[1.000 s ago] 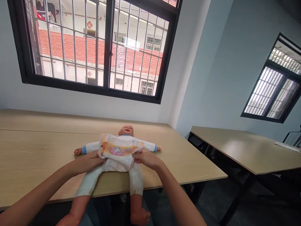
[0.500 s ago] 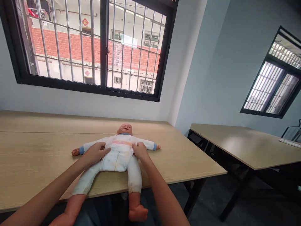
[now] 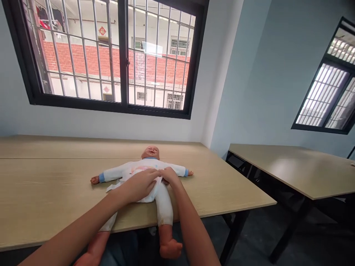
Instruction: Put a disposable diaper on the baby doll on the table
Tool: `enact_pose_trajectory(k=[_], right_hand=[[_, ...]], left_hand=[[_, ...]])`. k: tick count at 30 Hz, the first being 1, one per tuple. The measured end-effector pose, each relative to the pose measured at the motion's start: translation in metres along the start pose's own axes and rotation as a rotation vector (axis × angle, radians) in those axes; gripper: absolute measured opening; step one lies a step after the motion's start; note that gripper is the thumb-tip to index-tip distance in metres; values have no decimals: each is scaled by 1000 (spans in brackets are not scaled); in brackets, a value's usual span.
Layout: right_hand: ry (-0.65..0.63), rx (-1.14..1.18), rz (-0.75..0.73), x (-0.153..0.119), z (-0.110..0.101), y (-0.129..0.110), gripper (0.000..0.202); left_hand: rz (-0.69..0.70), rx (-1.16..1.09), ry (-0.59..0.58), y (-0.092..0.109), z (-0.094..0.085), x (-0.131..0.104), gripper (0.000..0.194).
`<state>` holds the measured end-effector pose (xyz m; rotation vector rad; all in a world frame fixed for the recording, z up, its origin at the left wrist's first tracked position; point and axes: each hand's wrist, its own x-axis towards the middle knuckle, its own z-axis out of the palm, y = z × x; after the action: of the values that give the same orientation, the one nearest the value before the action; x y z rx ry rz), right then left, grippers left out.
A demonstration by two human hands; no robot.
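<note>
A baby doll (image 3: 151, 152) in a white outfit with blue cuffs lies on its back on the wooden table (image 3: 66, 184), arms spread, its legs hanging over the front edge. Around its hips is a white diaper (image 3: 146, 197), with one tab sticking out at the doll's left-hand side in the picture. My left hand (image 3: 142, 183) lies across the doll's belly, fingertips at the diaper's right side. There my right hand (image 3: 169, 175) has its fingers closed on the diaper edge, touching my left fingertips.
A second wooden table (image 3: 288, 166) stands to the right, across a gap. Behind the doll is a wall with a barred window (image 3: 124, 107). Another window (image 3: 321, 96) is on the right wall.
My left hand has moved right across the doll's belly to meet my right hand. A white tab now shows where it was. The view has shifted slightly.
</note>
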<state>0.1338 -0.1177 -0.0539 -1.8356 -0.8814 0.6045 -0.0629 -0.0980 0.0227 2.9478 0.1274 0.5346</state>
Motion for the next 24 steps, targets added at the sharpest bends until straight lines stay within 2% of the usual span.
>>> enact_pose_trajectory(k=[4,8,11,13,20,24], right_hand=[[-125,145,18,-3,-12,6,27],[-188,166,22,-1,-40,20,32],[-124,90,16,1,-55,32,29],[-63,14,-17,2,-57,40,26],[92,-309,-215,-2,-44,50,11],[115,-443,-275,-10,-40,45,15]], left_hand=[[-38,57,-72,-5,22,16,42],[-40,96,-115,-15,33,16,43],[-72,145,-138,-13,34,15,44],[-108,160,-138,-11,36,16,45],[-151,161,-166,-12,42,27,50],[-181,129,-159,-16,43,31,54]])
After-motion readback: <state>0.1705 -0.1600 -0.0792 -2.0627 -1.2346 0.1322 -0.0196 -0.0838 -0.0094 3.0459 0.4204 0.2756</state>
